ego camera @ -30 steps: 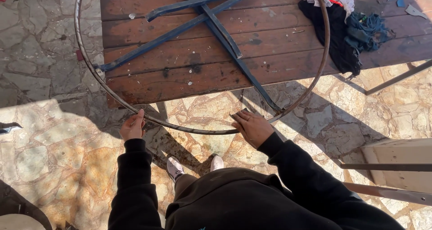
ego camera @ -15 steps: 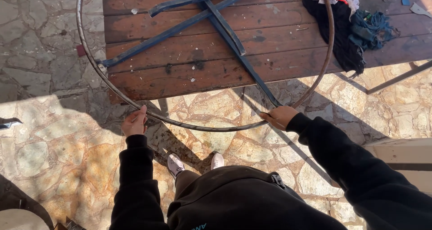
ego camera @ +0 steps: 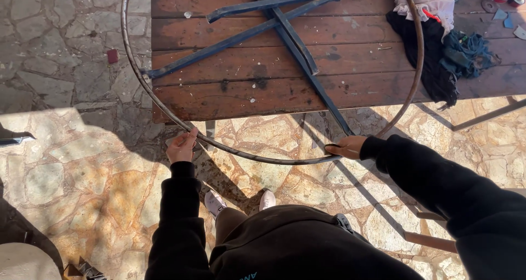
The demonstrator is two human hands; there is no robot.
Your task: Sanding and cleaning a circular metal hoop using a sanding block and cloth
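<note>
- Since a second ago, my right hand (ego camera: 346, 147) has slid along the metal hoop (ego camera: 263, 158) from about 6 o'clock round toward 4 o'clock, so my two hands now stand wider apart; my left hand (ego camera: 181, 146) has stayed put near 8 o'clock.
- Largest here is the wooden table (ego camera: 285, 88), filling the upper middle; the hoop lies flat on it with its near arc hanging out over the stone floor (ego camera: 82, 170) toward me, which lets me reach the rim from below the edge.
- Inside the hoop, a blue metal cross frame (ego camera: 285, 31) lies on the planks, its long bar running down toward 5 o'clock and reaching the rim near my right hand.
- At 2 o'clock a heap of dark and pale cloth (ego camera: 438, 44) sits on the table, partly over the rim.
- Both hands are closed on the hoop's overhanging arc, thumbs on top, spread wide, I judge, to keep the big ring level.
- Smallest, a red block (ego camera: 112, 55) lies on the floor at 10 o'clock.
</note>
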